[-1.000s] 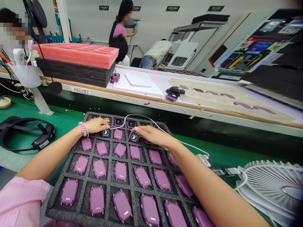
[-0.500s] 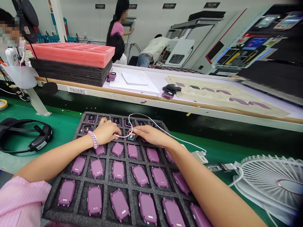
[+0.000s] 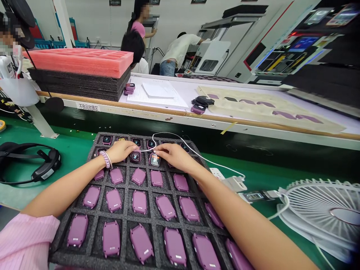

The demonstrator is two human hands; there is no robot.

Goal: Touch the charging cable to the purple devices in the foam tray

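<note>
A grey foam tray holds rows of purple watch bodies; those in the nearer rows lie back up, and several in the far rows show lit screens. My left hand pinches the end of a white cable above the second row from the back, beside a watch with a lit screen. To its right, my right hand has its fingertips closed at the top edge of another screen-up watch. Whether they grip the watch or something small on it is unclear.
Behind the tray runs a shelf with stacked foam, papers and more watch parts. A black headset lies left; a white fan and an adapter are right. Several people are in the background.
My left hand has shifted slightly left and up, and the screen-up watch near it now shows. My right hand has moved up a little from its watch. The view has shifted slightly.
</note>
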